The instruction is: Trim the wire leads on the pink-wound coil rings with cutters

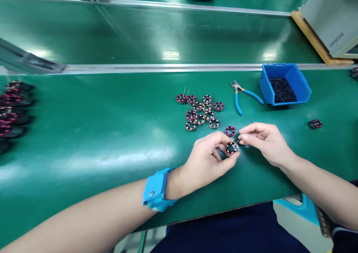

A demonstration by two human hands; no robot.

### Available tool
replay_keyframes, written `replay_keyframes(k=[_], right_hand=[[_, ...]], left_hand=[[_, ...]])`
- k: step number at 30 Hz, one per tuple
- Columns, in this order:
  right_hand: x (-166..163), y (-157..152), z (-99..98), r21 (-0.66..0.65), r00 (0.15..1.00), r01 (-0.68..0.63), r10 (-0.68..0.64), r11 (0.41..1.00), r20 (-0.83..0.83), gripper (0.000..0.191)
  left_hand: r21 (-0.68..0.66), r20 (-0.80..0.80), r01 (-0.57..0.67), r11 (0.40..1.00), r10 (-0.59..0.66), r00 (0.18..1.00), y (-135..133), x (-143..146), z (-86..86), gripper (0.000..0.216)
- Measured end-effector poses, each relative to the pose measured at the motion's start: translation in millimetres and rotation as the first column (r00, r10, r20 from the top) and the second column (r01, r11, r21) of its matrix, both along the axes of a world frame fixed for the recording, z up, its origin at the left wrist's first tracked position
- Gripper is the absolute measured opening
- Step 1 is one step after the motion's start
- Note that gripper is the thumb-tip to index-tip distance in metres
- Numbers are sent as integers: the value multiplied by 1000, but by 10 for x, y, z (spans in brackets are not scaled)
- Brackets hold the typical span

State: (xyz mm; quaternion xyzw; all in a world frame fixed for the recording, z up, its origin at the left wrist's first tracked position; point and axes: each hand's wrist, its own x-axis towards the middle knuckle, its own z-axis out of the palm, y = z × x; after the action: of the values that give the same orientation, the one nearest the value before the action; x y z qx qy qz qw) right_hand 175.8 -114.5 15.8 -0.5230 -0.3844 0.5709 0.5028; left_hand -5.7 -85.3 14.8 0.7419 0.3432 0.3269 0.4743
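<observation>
My left hand (pixel 211 156) grips a small ring-shaped stator coil (pixel 231 147) with copper windings, pinched between thumb and fingers. From the coil's right side a thin wire lead (pixel 237 141) reaches to the fingertips of my right hand (pixel 261 141), which are pinched together on it. A small dark piece shows by those fingertips; its kind is unclear. Just behind the held coil lies another stator coil (pixel 230 131) with red windings. Beyond it is a loose cluster of several stator coils (pixel 200 119), some copper and some red.
Blue-handled cutting pliers (pixel 238 100) lie open behind my hands. Right of them stands a blue bin (pixel 303 90) of short thin black pieces. A single coil (pixel 315 124) lies at the right, and several stacked coils (pixel 12 111) sit at the far left. A metal rail (pixel 156 68) crosses behind.
</observation>
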Motion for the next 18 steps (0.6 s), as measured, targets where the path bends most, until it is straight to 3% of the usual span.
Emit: replay_keyframes(k=[11, 18], right_hand=[[-7, -8, -2, 12, 1000, 12, -12, 1000, -13, 14], [-24, -42, -20, 47, 997, -50, 47, 998, 65, 10]], left_hand=[[21, 4, 10, 1000, -10, 1000, 6, -10, -10, 13], [38, 0, 16, 999, -16, 1000, 12, -1, -9, 13]])
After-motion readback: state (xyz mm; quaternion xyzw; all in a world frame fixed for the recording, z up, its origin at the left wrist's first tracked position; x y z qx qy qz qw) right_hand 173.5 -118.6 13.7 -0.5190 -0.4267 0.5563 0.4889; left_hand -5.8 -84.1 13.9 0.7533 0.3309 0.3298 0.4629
